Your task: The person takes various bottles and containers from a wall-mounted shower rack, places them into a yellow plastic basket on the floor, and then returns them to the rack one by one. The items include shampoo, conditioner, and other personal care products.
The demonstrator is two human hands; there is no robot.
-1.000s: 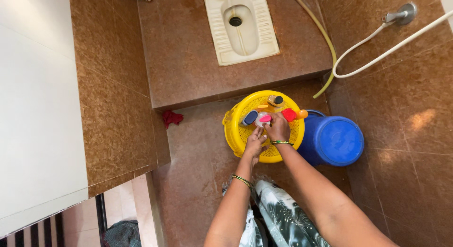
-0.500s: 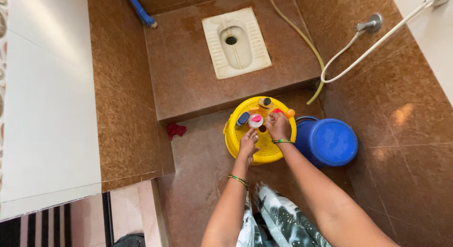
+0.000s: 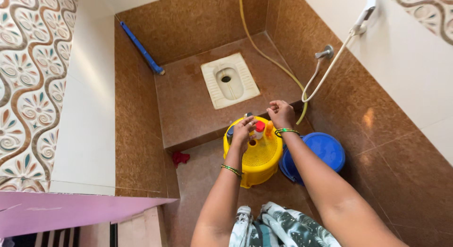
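Observation:
A yellow plastic stool (image 3: 257,158) stands on the brown floor with several small bottles on its top. My left hand (image 3: 243,130) hovers over the stool's left side, fingers curled beside a white bottle with a red cap (image 3: 259,129). A dark cap (image 3: 248,115) shows just above its fingertips, and what it grips is hidden. My right hand (image 3: 280,113) is lifted above the stool's far right edge, with its fingers curled in and nothing visible in them. An orange bottle (image 3: 269,129) stands below it.
A blue bucket (image 3: 325,150) sits right of the stool. A white squat toilet (image 3: 229,81) lies on the raised step beyond. A blue-handled brush (image 3: 141,51) leans at the left wall, a yellow hose (image 3: 264,53) and white spray hose (image 3: 325,70) hang right, and a red cloth (image 3: 180,157) lies left.
The camera has risen and tilted up, showing more of the walls. Both hands have lifted from the stool top, and the pink-lidded container they were handling is out of sight.

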